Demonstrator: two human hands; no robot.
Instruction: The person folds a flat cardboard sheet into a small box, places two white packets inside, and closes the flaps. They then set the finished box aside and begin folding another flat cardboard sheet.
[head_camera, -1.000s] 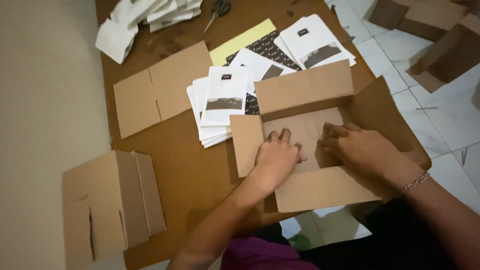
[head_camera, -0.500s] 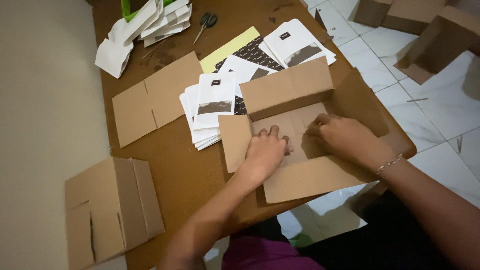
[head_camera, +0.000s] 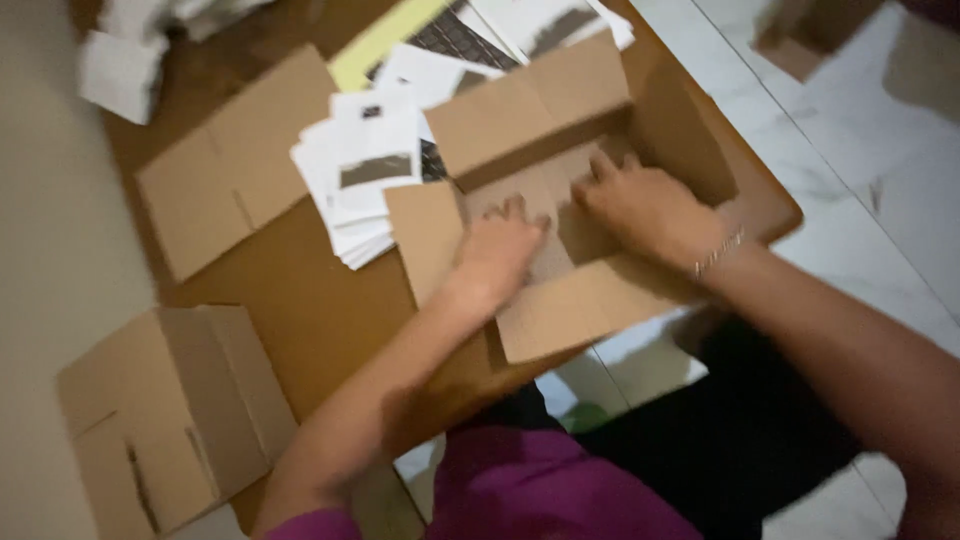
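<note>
**Mia:** Where are the hands?

**Ben:** Both are inside the open cardboard box (head_camera: 560, 190) on the brown table (head_camera: 290, 300). The left hand (head_camera: 497, 252) lies flat on the bottom flaps, fingers spread out. It grips nothing; it only presses down.

**Mia:** And the other one?

**Ben:** The right hand (head_camera: 640, 205) is flat too, just beside the left one. Its fingers point to the far wall of the box. It holds nothing. There is a thin bracelet (head_camera: 720, 255) on that wrist.

**Mia:** What is near the box?

**Ben:** A stack of white papers (head_camera: 360, 170) with dark patches lies right beside it, on its left. A flat cardboard sheet (head_camera: 225, 170) lies further left. A folded box (head_camera: 170, 410) sits at the near left of the table. A yellow sheet (head_camera: 385, 40) lies behind the papers. The picture is blurry.
</note>
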